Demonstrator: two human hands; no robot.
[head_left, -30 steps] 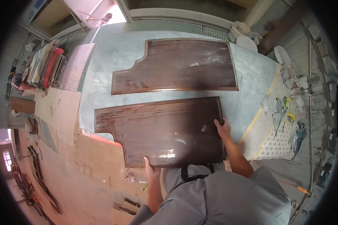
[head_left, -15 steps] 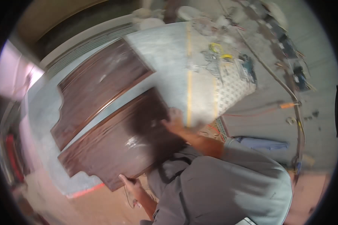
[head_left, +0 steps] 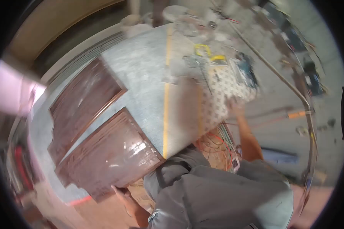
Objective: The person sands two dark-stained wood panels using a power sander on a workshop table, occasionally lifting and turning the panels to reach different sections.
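Two dark brown wooden panels with one curved, notched end lie side by side on the pale blue covering of the table. At the edge of the near panel (head_left: 107, 156) nearest my body is my left hand (head_left: 123, 195), its thumb over the rim and the other fingers hidden below. My right hand (head_left: 236, 107) is off the panels, over the patterned sheet (head_left: 221, 82) at the table's right end. It is blurred, but its fingers look spread and nothing shows in them. The far panel (head_left: 86, 101) is untouched.
Yellow-handled tools (head_left: 202, 50) and a teal power tool (head_left: 246, 70) lie on the table's right end. Orange and green cables (head_left: 219, 147) are bunched below its edge. A long hose (head_left: 273, 66) crosses the floor at right, near a folded blue cloth (head_left: 275, 155).
My right hand has left the near panel and swung right to the patterned sheet. My left hand stays at the panel's near edge. The whole view has shifted.
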